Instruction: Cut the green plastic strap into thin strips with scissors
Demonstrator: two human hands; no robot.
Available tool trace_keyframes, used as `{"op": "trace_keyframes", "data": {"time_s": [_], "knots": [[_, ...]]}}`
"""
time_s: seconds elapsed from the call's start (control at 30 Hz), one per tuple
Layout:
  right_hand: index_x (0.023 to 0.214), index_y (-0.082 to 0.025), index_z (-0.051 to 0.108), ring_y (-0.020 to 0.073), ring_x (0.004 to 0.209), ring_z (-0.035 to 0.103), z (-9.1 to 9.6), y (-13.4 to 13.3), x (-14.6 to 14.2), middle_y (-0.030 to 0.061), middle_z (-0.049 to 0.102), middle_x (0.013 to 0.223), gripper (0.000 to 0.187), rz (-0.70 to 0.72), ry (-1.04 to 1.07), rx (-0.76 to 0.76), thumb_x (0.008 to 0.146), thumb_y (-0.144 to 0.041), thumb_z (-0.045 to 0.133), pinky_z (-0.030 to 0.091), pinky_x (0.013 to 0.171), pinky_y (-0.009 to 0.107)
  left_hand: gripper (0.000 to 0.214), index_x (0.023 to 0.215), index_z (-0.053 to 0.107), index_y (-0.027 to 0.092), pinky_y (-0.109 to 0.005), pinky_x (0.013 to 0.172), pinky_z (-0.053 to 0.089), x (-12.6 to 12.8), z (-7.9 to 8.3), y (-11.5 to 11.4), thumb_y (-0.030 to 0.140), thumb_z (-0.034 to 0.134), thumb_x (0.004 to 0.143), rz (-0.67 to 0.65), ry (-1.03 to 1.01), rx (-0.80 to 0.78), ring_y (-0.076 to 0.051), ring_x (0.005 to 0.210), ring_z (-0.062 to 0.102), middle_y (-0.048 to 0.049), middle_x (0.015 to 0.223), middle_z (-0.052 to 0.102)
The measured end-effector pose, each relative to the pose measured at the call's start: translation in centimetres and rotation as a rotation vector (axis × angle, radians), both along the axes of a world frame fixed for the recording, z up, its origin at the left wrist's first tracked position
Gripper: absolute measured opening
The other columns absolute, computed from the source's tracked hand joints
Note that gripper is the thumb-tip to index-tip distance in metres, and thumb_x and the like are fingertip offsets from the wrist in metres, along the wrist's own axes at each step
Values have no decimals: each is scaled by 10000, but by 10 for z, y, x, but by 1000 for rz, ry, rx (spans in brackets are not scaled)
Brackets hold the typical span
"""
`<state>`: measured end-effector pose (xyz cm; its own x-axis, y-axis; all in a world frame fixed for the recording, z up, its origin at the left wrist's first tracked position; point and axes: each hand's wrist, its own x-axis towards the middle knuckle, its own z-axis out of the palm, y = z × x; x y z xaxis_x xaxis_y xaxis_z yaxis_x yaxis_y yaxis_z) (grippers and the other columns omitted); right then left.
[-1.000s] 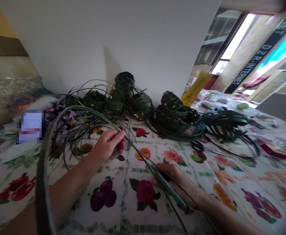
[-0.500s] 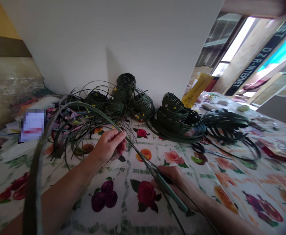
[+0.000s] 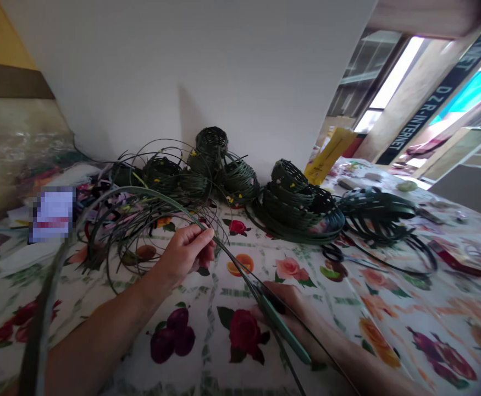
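Head camera view, at a counter (image 3: 219, 368) printed with roses and fruit on white: I pinch a long, flat, dark green strip (image 3: 39, 327) between the thumb and fingers of my left hand (image 3: 191, 247), just ahead of a slim green-handled metal tool (image 3: 285, 331). My right hand (image 3: 292, 300) is closed around that tool, its tip against the strip. From the tool the strip runs through my left fingers and bows in a high arc back to the near left; on the tool's near side two narrow lines of green trail toward me, one crossing before my right wrist. Beyond the tool and to its left sits a cluster of small dark green woven baskets with yellow specks (image 3: 238, 179), with a tangle of thin dark green strands (image 3: 120, 242) in front of it. Straight beyond the tool stands a stack of dark green woven baskets (image 3: 292, 206); to the tool's far right lie black-handled scissors (image 3: 333, 253) and a loose bundle of broad green bands (image 3: 376, 206).
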<state>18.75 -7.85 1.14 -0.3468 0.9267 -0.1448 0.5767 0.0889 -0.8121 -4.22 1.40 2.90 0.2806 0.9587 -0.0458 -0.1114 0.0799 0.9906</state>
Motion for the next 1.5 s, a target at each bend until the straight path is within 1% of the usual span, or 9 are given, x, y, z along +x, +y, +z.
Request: {"op": "trace_keyframes", "data": {"time_s": [0.13, 0.33, 0.53, 0.73, 0.83, 0.97, 1.13, 1.27, 1.5], "knots": [[702, -192, 427, 101, 600, 345, -3, -1, -1, -62, 410, 638, 331, 11, 41, -28, 911, -402, 573, 306, 522, 203, 311, 649, 571, 156, -178, 341, 296, -2, -1, 0, 415, 639, 808, 1, 9, 0, -90, 369, 509, 12, 464, 581], [690, -186, 431, 95, 593, 354, -3, -2, 1, -65, 420, 627, 312, 25, 26, -32, 891, -348, 606, 294, 508, 199, 319, 630, 565, 158, -177, 342, 307, -2, 1, 0, 418, 654, 791, -5, 16, -3, -84, 359, 502, 15, 461, 574], [684, -181, 452, 106, 596, 373, -1, -1, 1, -52, 443, 623, 318, 30, -11, 14, 897, -372, 590, 305, 517, 213, 331, 627, 561, 161, -188, 346, 323, -1, 4, 0, 432, 636, 803, -2, 25, -20, -98, 369, 518, -1, 470, 589], [693, -185, 465, 110, 599, 369, 4, 1, -1, -53, 447, 633, 322, 26, -40, 10, 901, -402, 581, 303, 516, 209, 312, 622, 552, 163, -202, 414, 419, -10, 8, 8, 398, 645, 804, 113, -5, 79, -92, 421, 536, 5, 528, 597], [694, -187, 460, 107, 595, 366, 4, 0, 0, -58, 446, 628, 319, 24, -66, 27, 883, -398, 608, 294, 515, 207, 300, 626, 560, 162, -202, 406, 412, -12, 7, 10, 391, 654, 796, 76, 26, 87, -97, 418, 536, 2, 519, 593], [715, -187, 454, 104, 606, 365, 3, 0, 1, -61, 440, 644, 305, 40, -26, 23, 896, -389, 593, 291, 519, 206, 308, 618, 567, 159, -202, 407, 413, -10, 7, 8, 395, 646, 799, 36, 44, 74, -93, 401, 525, -2, 510, 596], [691, -190, 426, 104, 596, 351, -2, 0, -2, -57, 418, 631, 346, 36, 50, -9, 902, -423, 571, 293, 510, 209, 290, 625, 565, 158, -191, 404, 406, -9, 8, 7, 369, 644, 807, 53, 28, 59, -86, 401, 523, 2, 510, 589], [700, -187, 438, 104, 591, 354, -4, -3, -4, -53, 421, 638, 368, 27, 25, -28, 891, -470, 576, 290, 500, 209, 287, 615, 564, 156, -187, 391, 395, -9, 8, 6, 357, 644, 804, 63, 12, 60, -84, 396, 521, 0, 501, 585], [697, -189, 446, 109, 596, 364, 3, -2, -2, -49, 430, 636, 365, 48, 2, -18, 902, -470, 557, 295, 512, 210, 305, 605, 563, 159, -190, 371, 382, -10, 10, 7, 385, 650, 789, 46, 42, 72, -88, 370, 510, 1, 477, 581]]}}
